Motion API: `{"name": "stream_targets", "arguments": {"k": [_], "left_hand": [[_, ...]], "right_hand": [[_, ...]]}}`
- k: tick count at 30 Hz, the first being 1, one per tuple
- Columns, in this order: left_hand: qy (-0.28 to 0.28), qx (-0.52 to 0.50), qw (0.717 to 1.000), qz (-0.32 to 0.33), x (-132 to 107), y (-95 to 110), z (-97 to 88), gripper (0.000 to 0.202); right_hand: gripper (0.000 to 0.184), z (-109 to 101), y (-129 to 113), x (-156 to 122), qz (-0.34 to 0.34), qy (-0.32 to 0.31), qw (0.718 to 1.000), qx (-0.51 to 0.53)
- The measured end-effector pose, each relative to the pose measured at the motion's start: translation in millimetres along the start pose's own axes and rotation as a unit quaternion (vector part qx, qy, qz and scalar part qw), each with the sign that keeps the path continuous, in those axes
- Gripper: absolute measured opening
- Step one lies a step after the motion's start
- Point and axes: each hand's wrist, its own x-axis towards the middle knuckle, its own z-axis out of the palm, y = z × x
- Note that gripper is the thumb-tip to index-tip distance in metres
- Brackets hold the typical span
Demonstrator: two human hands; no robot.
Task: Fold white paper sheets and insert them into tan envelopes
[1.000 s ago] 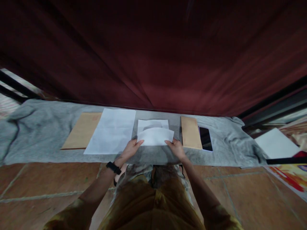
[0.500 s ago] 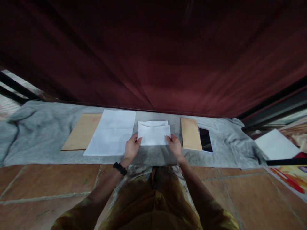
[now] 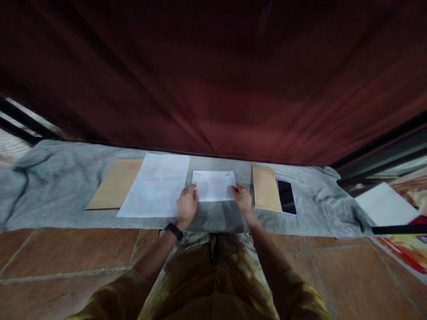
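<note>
The small white paper [image 3: 214, 187] lies between the hands near the middle of the grey cloth [image 3: 320, 200], faint slanting lines at its upper corners; whether it is a folded sheet or an envelope, I cannot tell. A large brown envelope [image 3: 111, 189] lies flat to the left, partly under a large white sheet [image 3: 156, 184], and a narrower brown envelope [image 3: 266, 189] lies to the right; the contents of both are hidden. The left hand [image 3: 187, 204], fingers nearly closed, pinches the paper's left edge; the right hand [image 3: 243, 199] is curled likewise at its right edge, thumb on top. A phone [image 3: 286, 197] lies just beside the narrower envelope. Dark red fabric [image 3: 213, 98] rises behind the cloth, and brown floor tiles [image 3: 76, 251] show below.
</note>
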Motion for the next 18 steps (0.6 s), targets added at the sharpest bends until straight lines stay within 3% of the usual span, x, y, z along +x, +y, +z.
{"name": "stream_targets", "arguments": {"k": [6,11,18], "left_hand": [[-0.002,0.046,0.998,0.051,5.0,0.5,0.8,0.035],[-0.036,0.079,0.991,0.107,10.6,0.1,1.7,0.038],[-0.031,0.081,0.991,0.101,14.5,-0.2,5.0,0.039]], "right_hand": [[0.04,-1.2,-6.7,2.6,0.002,0.011,1.0,-0.021],[0.041,0.2,-9.6,4.1,0.003,0.028,0.999,-0.04],[0.041,1.3,-11.8,7.7,0.012,0.044,0.998,-0.049]]}}
